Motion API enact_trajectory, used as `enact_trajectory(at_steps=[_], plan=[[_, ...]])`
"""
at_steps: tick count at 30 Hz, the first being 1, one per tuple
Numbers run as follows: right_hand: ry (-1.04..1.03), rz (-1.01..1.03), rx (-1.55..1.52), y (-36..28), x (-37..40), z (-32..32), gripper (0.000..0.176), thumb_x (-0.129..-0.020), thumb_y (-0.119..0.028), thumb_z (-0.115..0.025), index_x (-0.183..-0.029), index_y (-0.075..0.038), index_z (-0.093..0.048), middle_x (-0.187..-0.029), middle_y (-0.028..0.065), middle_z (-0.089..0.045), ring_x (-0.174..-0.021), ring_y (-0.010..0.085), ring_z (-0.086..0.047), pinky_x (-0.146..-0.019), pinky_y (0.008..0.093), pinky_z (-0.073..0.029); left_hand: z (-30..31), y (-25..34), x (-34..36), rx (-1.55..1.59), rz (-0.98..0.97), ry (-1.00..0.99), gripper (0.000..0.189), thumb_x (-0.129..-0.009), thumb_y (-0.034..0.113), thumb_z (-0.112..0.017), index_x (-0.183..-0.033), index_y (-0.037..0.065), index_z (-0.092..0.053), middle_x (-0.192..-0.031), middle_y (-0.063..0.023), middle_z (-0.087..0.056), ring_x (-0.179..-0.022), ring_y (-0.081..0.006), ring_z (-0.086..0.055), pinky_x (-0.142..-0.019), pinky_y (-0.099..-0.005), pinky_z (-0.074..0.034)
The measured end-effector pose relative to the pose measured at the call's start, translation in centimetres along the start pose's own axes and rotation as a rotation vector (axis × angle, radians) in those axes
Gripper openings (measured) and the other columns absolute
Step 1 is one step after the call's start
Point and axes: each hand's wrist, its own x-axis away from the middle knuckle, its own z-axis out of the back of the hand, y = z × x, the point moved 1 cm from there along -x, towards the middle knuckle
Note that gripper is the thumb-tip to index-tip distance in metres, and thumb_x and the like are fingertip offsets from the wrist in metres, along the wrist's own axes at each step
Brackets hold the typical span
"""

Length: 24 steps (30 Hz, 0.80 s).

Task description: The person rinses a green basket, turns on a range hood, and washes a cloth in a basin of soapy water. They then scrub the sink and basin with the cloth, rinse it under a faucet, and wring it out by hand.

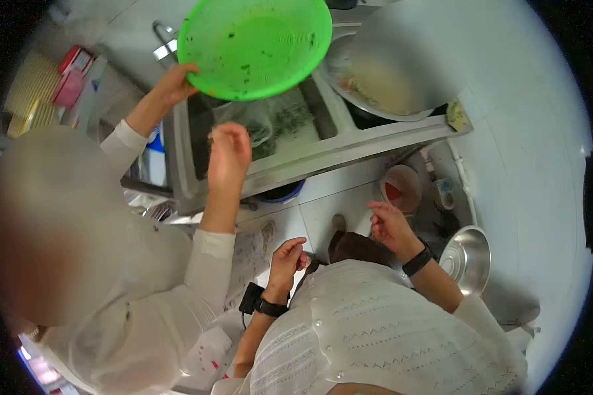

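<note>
A translucent round bucket (412, 184), something red (393, 191) inside, stands open on the floor (362, 195) beneath the right part of the sink (296, 164). A shiny steel bowl (478, 255) sits lower, out in front of the sink's right end. A round green basket (299, 64), tilted and speckled with dark bits (245, 67), hangs above the sink.

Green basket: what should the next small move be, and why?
Probably the co-worker's lower hand should rise to steady the green basket: only the co-worker's upper hand is seen gripping its rim, it is held up at the sink, and dark bits show inside.
</note>
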Motion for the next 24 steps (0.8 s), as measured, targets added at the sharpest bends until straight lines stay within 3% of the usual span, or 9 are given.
enact_trajectory(at_steps=[8, 15, 17, 21, 23, 24], plan=[[0.088, 0.103, -0.15, -1.4, 1.8, 3.2, 0.016, -0.079, -0.01, -0.046, -0.093, -0.003, -0.048, -0.054, -0.0003, -0.046, -0.04, 0.0092, -0.042, -0.036, 0.0206, -0.034, -3.4, 0.3, -2.6, -0.103, -0.035, -0.067, 0.018, -0.082, 0.01, -0.043, -0.097, 0.003, -0.051, -0.061, -0.0002, -0.048, -0.052, -0.0055, -0.042, -0.047, -0.0174, -0.034], [-0.014, 0.156, -0.209, -4.5, -0.8, 3.9, 0.017, -0.079, -0.01, -0.047, -0.095, -0.004, -0.046, -0.056, 0.0001, -0.047, -0.042, 0.0107, -0.045, -0.037, 0.0209, -0.038, -8.0, 2.5, -3.7, -0.274, -0.046, -0.098, 0.019, -0.083, 0.011, -0.043, -0.098, 0.001, -0.049, -0.064, -0.0025, -0.048, -0.056, -0.0075, -0.042, -0.05, -0.0199, -0.035], [0.093, 0.177, -0.156, -5.6, -1.2, 3.0, 0.023, -0.08, -0.018, -0.049, -0.098, -0.005, -0.043, -0.067, 0.0015, -0.051, -0.052, 0.0119, -0.049, -0.043, 0.0224, -0.042, -8.4, 2.5, -4.4, -0.296, -0.073, -0.102, 0.019, -0.083, 0.011, -0.042, -0.097, 0.001, -0.049, -0.062, -0.0026, -0.048, -0.054, -0.0076, -0.042, -0.049, -0.0199, -0.034], [0.081, 0.142, -0.305, -8.1, -1.3, 1.6, 0.031, -0.078, -0.028, -0.051, -0.1, -0.008, -0.042, -0.079, 0.0019, -0.051, -0.064, 0.0123, -0.05, -0.05, 0.0229, -0.042, -9.4, 2.5, -4.8, -0.276, -0.114, -0.047, 0.019, -0.083, 0.01, -0.042, -0.097, 0.0, -0.05, -0.062, -0.0025, -0.049, -0.053, -0.0074, -0.041, -0.049, -0.0193, -0.034], [0.087, 0.201, -0.015, -9.0, -2.2, 1.5, 0.046, -0.079, -0.041, -0.047, -0.11, -0.008, -0.037, -0.09, 0.0035, -0.047, -0.078, 0.0133, -0.046, -0.06, 0.0258, -0.037, -10.1, 2.7, -4.7, -0.303, -0.128, -0.038, 0.019, -0.083, 0.01, -0.042, -0.098, 0.001, -0.05, -0.062, -0.0025, -0.049, -0.053, -0.0069, -0.041, -0.048, -0.0192, -0.033], [0.071, 0.191, -0.007, -9.3, -2.8, 1.4, 0.046, -0.079, -0.041, -0.047, -0.11, -0.008, -0.037, -0.09, 0.0035, -0.047, -0.078, 0.0133, -0.046, -0.06, 0.0258, -0.037, -10.3, 2.6, -4.6, -0.322, -0.116, -0.025, 0.019, -0.083, 0.01, -0.042, -0.098, 0.002, -0.05, -0.062, -0.0022, -0.049, -0.053, -0.0067, -0.042, -0.049, -0.0191, -0.034]])
